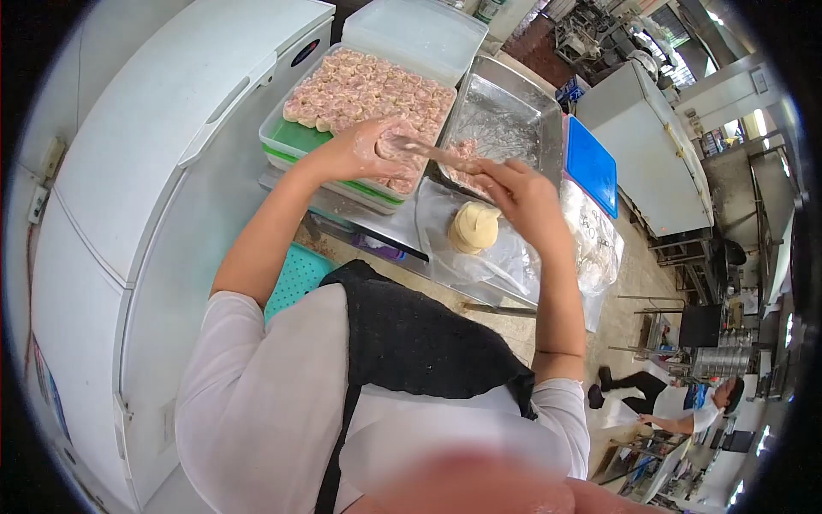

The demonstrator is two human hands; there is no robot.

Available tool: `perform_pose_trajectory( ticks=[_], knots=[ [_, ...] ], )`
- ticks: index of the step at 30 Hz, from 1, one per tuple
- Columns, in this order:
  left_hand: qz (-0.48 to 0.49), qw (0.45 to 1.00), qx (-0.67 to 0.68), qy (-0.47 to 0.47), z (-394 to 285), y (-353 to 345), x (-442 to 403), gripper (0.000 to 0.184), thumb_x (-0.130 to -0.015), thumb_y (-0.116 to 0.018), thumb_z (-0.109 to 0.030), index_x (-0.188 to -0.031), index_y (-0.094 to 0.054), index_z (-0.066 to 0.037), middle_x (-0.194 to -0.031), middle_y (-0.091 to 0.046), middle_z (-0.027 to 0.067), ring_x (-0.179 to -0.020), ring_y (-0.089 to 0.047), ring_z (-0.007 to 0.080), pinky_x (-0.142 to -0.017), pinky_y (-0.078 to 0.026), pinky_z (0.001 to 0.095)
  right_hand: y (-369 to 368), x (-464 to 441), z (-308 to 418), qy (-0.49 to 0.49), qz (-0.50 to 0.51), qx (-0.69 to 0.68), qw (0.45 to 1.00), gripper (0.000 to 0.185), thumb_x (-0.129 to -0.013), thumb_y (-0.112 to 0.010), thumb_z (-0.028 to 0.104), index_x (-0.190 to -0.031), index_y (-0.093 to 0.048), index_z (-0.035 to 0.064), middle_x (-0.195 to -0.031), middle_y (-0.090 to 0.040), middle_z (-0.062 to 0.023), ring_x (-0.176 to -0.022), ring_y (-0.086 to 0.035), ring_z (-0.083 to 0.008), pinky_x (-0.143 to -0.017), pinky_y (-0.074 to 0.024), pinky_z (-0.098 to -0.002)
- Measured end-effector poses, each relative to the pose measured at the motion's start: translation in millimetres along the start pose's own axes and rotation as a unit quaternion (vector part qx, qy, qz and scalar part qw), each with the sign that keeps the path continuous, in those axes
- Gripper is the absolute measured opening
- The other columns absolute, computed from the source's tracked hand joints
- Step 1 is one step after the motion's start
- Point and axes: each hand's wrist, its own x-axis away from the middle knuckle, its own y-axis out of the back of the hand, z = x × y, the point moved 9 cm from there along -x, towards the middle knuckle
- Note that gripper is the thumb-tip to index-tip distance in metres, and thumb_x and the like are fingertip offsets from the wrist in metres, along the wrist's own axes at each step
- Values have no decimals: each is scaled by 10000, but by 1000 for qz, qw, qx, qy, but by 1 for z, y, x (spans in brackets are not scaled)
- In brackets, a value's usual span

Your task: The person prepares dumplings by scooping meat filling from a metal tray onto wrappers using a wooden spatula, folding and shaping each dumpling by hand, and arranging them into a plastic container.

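My left hand [358,152] is curled around a round dumpling [392,146] with pink meat filling, above the near right part of a plastic tray [267,137]. Rows of similar open-topped meat dumplings [368,86] fill much of that tray, and a green surface shows at its left corner. In my right hand [521,195] is a flat spreading spatula [441,155], its blade touching the dumpling's top. Below it, pink minced meat [467,158] lies in the near end of a metal pan [514,116]. A stack of round pale wrappers [473,228] sits on clear plastic nearer my body.
A translucent lid [419,34] lies behind the tray. To the right are a blue lid [592,167] and plastic-wrapped packages [589,244]. A white freezer [180,94] stands close on my left. Another person [685,407] is farther off at lower right.
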Motion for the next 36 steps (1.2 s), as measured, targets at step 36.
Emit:
perform_pose_trajectory(
  ticks=[36],
  knots=[
    [162,960,-77,213,89,-11,23,694,-843,-512,-201,-1472,-260,-54,-1265,-535,275,-1097,-563,374,-940,-435,396,-93,195,-130,-425,-159,-401,796,273,-964,-566,221,-1155,-646,43,-648,-439,84,-512,-347,2,-456,-253,-170]
  ],
)
